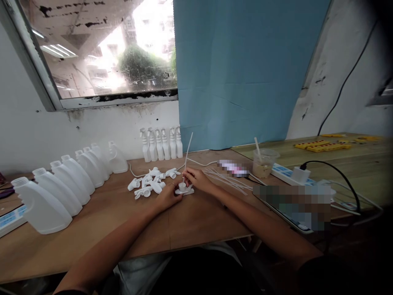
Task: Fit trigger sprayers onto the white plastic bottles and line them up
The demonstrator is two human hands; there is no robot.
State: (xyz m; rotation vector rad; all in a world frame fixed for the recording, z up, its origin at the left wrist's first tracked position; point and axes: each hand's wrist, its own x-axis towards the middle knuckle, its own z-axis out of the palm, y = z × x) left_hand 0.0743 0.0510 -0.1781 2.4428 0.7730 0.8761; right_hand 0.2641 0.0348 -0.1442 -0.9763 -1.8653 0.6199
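Fingers of the right hand (198, 179) pinch a thin white tube (188, 149) near its lower end, at the centre of the frame. The left hand (168, 196) grips a white spray head (188, 192) low against the tabletop (190, 221), thumb and fingers closed around its near side. The tube stands nearly upright, leaning slightly right, with its lower end at the head's round opening. Seating depth is hidden by the fingers.

The step in hand appears to be insertion of the tube into the spray head. The next move calls for a steady left grip, the tube aligned with the opening, and short downward pressure from a low pinch; a high pinch or angled push could bend the tube.

Just left of the hands, loose spray heads (158, 186) lie in a pile. To the right, loose tubes (229, 180) lie fanned out. Beyond, at upper centre, bottles with spray tops (164, 144) stand upright in a row. Open-necked bottles (50, 207) line the left of the frame. A plastic cup (262, 164) stands at right.
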